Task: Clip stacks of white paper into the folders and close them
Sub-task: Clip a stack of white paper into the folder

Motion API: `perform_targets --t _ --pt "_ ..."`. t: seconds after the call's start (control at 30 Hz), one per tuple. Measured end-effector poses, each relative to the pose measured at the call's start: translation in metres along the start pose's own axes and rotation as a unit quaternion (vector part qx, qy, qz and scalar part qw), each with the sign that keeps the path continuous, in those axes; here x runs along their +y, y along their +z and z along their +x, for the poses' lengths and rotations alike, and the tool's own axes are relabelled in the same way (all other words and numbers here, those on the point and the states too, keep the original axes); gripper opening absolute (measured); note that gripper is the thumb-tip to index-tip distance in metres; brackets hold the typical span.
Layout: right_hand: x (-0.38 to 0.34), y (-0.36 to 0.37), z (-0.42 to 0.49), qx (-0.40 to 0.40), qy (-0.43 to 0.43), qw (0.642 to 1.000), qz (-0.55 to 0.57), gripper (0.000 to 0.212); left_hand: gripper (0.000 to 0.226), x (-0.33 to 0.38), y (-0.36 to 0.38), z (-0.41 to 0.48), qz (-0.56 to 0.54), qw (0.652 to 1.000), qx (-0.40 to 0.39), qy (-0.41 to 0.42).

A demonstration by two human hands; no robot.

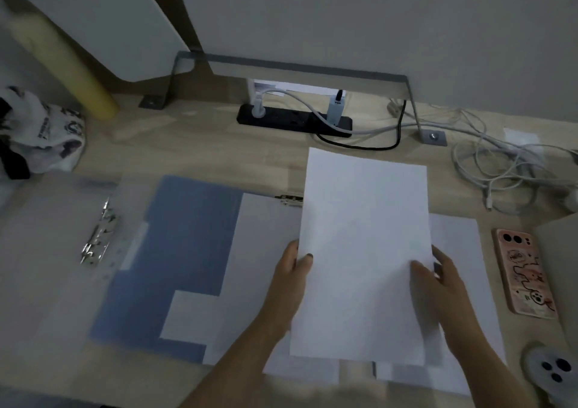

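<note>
**Early stage of the filing task, head view.** I hold a stack of white paper (362, 251) lifted off the desk (194, 138), pinched at its near end by both hands. My left hand (292, 273) has its thumb on top of the left edge, with the fingers out of sight beneath. My right hand (445, 282) grips the right edge in the same way, thumb over and fingers behind. The stack hangs above loose white sheets (466, 282) that lie flat on the desk, and it is not yet in any folder. To the left a translucent grey folder (47, 251) lies open, its metal clip mechanism (97, 232) bare of paper. A blue folder (184, 238) overlaps its right half, and further white paper (259, 260) rests across the blue cover. A second metal clip (289, 199) shows at the far edge of that paper, partly hidden by the stack I hold; I cannot tell whether it clamps anything. Judged from this layout, nothing is finished: no folder in view is closed and no stack is plainly clipped. What remains, as I read it, is to seat this stack under a clip, press the clip down, fold the cover over, and do the same for the other folder. A phone in a pink case (525, 273) lies to the right.
</note>
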State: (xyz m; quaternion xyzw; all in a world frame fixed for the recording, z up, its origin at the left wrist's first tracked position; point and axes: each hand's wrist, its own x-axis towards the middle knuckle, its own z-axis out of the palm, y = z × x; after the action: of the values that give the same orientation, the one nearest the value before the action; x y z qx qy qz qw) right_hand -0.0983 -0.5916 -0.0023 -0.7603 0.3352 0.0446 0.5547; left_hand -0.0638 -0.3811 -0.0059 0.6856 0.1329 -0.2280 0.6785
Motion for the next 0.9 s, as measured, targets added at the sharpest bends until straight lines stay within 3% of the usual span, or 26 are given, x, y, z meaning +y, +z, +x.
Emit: perform_targets --t 0.07,0.37,0.57,0.67,0.77,0.9 --pt "-0.009 0.024 -0.015 -0.043 0.037 0.998 0.035 0.024 0.026 0.001 -0.034 -0.004 -0.023 1.000 0.015 0.002" --pt "-0.021 0.173 -0.080 -0.185 0.092 0.962 0.178 0.030 0.035 -0.023 -0.199 -0.019 -0.031 0.992 0.117 -0.045" --pt "-0.022 0.243 -0.108 -0.192 0.116 0.952 0.210 0.032 0.009 -0.031 -0.276 -0.026 -0.013 0.989 0.148 -0.010" --pt "-0.022 0.267 -0.113 -0.177 0.119 0.952 0.219 0.036 0.023 -0.034 -0.307 -0.027 -0.008 0.977 0.210 0.026" --pt "-0.023 0.286 -0.113 -0.182 0.112 0.952 0.218 0.034 0.020 -0.031 -0.337 -0.022 -0.010 0.965 0.259 0.043" --pt "-0.029 0.309 -0.112 -0.182 0.107 0.955 0.208 0.032 0.030 -0.020 -0.365 0.002 0.035 0.971 0.236 0.018"
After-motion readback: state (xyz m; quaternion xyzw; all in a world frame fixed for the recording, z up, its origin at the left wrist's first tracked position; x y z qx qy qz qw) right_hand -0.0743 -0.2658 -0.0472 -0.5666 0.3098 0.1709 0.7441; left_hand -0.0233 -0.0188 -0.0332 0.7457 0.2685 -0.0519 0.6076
